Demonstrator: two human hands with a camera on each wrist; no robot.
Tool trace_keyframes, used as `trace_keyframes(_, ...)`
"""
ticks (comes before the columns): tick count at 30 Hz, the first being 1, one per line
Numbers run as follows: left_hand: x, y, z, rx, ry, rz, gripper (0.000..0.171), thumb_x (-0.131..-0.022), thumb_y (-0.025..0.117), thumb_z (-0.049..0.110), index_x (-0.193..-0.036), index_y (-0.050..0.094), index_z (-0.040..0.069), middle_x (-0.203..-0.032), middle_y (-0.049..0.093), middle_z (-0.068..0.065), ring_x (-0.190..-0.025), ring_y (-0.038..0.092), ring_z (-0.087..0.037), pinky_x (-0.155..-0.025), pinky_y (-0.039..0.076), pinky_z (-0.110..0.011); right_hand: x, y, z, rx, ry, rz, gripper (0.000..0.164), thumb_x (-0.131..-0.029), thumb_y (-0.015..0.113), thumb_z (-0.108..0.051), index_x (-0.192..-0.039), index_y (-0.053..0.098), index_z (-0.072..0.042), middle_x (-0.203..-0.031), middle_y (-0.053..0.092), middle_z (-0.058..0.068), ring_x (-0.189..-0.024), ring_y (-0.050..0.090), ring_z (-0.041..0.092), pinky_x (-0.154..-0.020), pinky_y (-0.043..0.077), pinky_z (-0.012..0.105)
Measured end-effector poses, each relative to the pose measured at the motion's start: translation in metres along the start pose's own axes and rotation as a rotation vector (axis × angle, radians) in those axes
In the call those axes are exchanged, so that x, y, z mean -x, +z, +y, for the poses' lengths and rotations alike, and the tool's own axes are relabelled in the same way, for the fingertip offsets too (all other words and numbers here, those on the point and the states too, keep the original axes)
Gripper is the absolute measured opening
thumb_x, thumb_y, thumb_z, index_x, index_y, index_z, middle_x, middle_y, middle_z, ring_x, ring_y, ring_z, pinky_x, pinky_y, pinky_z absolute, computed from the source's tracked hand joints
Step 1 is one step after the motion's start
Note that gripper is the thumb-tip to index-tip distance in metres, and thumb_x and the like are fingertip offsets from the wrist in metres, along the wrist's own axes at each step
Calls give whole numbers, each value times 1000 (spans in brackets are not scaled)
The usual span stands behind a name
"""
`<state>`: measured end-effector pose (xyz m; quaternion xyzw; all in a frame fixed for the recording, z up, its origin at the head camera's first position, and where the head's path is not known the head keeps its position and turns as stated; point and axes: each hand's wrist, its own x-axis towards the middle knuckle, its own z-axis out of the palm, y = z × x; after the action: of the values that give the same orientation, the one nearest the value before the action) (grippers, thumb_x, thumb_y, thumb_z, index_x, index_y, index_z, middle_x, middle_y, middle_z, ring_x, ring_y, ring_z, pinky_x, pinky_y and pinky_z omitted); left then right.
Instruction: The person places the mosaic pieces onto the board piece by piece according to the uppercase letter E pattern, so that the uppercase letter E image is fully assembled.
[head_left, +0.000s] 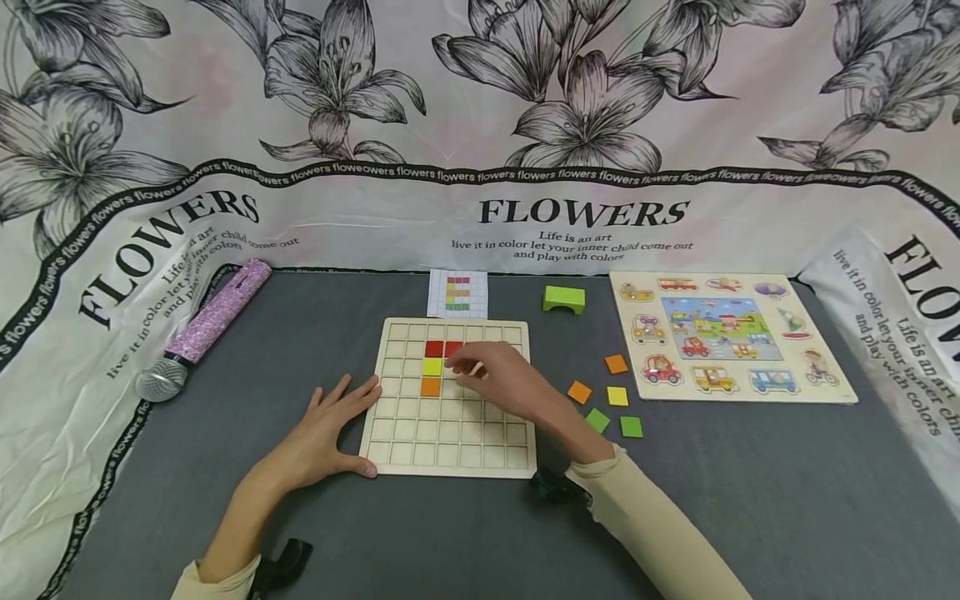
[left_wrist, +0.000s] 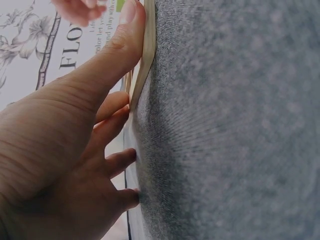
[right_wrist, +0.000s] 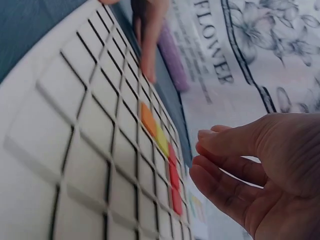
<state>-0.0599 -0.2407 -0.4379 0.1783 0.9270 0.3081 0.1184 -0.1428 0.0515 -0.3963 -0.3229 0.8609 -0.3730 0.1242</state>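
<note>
A pale wooden grid board (head_left: 405,432) lies on the dark cloth. Set in its squares are red tiles (head_left: 433,349), a yellow tile (head_left: 432,367) and an orange tile (head_left: 431,387). My left hand (head_left: 322,437) rests at the board's left edge with fingers spread, the thumb (left_wrist: 127,35) against its side. Over the squares right of the yellow tile hovers my right hand (head_left: 498,379). Its thumb and fingers (right_wrist: 210,170) are bent toward each other; I cannot tell whether a tile is between them.
Right of the board lie loose orange (head_left: 617,364), yellow (head_left: 617,396) and green tiles (head_left: 632,427). Behind it are a pattern card (head_left: 458,294) and a green arch block (head_left: 564,300). A vehicle picture board (head_left: 750,385) lies at right, a glittery microphone (head_left: 217,321) at left.
</note>
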Motion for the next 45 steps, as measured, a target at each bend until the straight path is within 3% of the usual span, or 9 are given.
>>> trace_keyframes(13,1,0,1,-1,-2,-2,110,-61,87,44,-151,37,6,-160,27,-10,-147,10,-45,-110,1,-70,69,-57,66,83,155,140,31,-89,70,-3,-119,67,0,-115,67,15,-104,65,33,-86,54,42)
trace_keyframes(20,3,-1,0,2,-3,-2,111,-61,88,44,-151,37,5,-160,27,-11,-147,10,-45,-110,1,-70,95,-65,79,122,174,142,31,-87,72,-2,-117,68,1,-110,70,15,-96,68,30,-81,55,43)
trace_keyframes(26,2,-3,3,-3,7,-4,110,-62,87,45,-152,36,5,-160,27,-11,-147,10,-45,-110,1,-70,101,-58,82,165,182,141,28,-85,73,-2,-113,70,1,-105,70,13,-88,68,25,-76,56,38)
trace_keyframes(33,3,-2,4,2,2,-6,110,-62,87,43,-152,36,5,-160,26,-12,-147,10,-45,-110,1,-70,98,-52,79,173,162,114,29,-84,71,6,-112,70,2,-104,69,14,-92,68,28,-78,56,38)
trace_keyframes(45,2,-2,2,4,-1,-6,110,-62,87,44,-152,36,6,-160,26,-10,-147,10,-44,-111,0,-69,87,-62,73,142,93,80,27,-84,70,7,-110,71,0,-96,67,7,-86,64,21,-76,55,38)
